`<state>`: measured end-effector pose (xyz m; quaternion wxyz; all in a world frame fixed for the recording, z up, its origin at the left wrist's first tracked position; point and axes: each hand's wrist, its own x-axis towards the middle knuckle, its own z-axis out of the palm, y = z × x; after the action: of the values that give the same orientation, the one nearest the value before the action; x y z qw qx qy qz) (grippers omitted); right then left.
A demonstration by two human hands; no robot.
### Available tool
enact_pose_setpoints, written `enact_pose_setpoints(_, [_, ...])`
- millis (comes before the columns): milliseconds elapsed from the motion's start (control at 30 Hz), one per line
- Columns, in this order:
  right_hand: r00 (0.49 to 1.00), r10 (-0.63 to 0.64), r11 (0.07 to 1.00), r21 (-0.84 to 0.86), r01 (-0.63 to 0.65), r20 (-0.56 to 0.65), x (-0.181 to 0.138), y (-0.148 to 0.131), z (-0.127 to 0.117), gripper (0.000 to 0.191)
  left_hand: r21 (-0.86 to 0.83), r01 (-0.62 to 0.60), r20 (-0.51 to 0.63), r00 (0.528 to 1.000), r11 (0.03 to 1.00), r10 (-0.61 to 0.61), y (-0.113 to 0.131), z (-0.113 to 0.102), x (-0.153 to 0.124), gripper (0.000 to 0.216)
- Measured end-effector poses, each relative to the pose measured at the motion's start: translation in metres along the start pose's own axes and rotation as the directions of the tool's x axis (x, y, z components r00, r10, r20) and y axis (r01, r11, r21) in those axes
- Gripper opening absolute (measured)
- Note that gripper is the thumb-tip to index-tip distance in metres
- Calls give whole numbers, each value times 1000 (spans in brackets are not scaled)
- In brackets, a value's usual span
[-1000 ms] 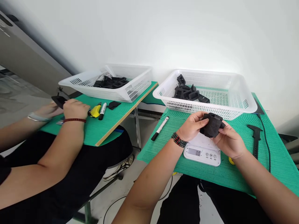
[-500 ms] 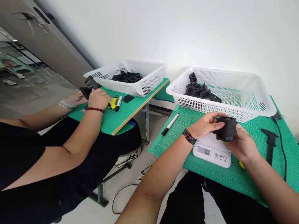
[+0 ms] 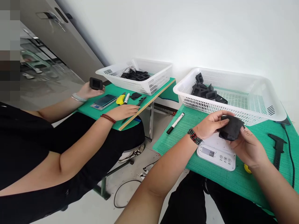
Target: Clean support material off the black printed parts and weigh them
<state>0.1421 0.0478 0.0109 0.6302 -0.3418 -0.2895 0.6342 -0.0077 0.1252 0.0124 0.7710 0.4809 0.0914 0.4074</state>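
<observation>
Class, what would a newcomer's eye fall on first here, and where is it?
Probably the black part, held between the left hand and right hand above the white scale reading 0.0. Behind it stands a big white basket, with black pieces heaped towards its left end. Off to the left, a co-worker's raised hand holds a black frame.

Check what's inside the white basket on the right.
Black parts lie heaped at the left end of the white basket; its slatted floor shows to their right. They cover the floor beneath and partly one another; I can't count them.
</observation>
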Motion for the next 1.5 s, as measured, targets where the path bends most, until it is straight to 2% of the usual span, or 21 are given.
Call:
enact_pose_setpoints(200, [993, -91, 994, -69, 86, -80, 3, 3, 0, 25, -12, 65, -27, 998, 998, -65, 1, 4, -1, 41])
enact_pose_setpoints(333, [984, -121, 990, -86, 110, -129, 4, 4, -4, 23, 44, 88, -6, 996, 995, -88, 3, 5, -3, 46])
enact_pose_setpoints(600, [980, -41, 999, -36, 35, -193, -3, 4, -1, 36, 190, 134, 136, 977, 973, -162, 9, 3, -5, 56])
enact_pose_setpoints(733, [983, 32, 999, 24, -28, -179, -3, 2, 2, 31, 196, 109, 97, 987, 975, -130, 8, 4, -5, 55])
enact_pose_setpoints(833, [982, 22, 997, 74, -8, -189, -2, 1, 4, 22, 165, 72, 25, 997, 984, -77, 6, 4, -4, 52])
enact_pose_setpoints(933, [984, 12, 993, 122, 11, -180, -2, 1, 5, 14, 114, 76, -16, 997, 991, -75, 2, 3, -3, 54])
enact_pose_setpoints(1067, [991, 36, 992, 121, -20, -125, -3, 1, 3, 22, 59, 93, -28, 995, 994, -92, -3, -1, -1, 55])
enact_pose_setpoints(1267, [1000, 19, 997, 72, -20, 9, -2, -2, 0, 27, -4, 23, -90, 996, 1000, -23, -3, -2, 2, 65])
enact_pose_setpoints(1400, [999, 42, 999, 21, -42, -14, -4, -3, 4, 28, -31, 31, -89, 995, 999, -34, -3, -2, 1, 68])
enact_pose_setpoints(1500, [998, 56, 998, 30, -55, -34, -6, -3, 7, 37, -36, 33, -60, 998, 999, -35, -3, -2, 0, 69])
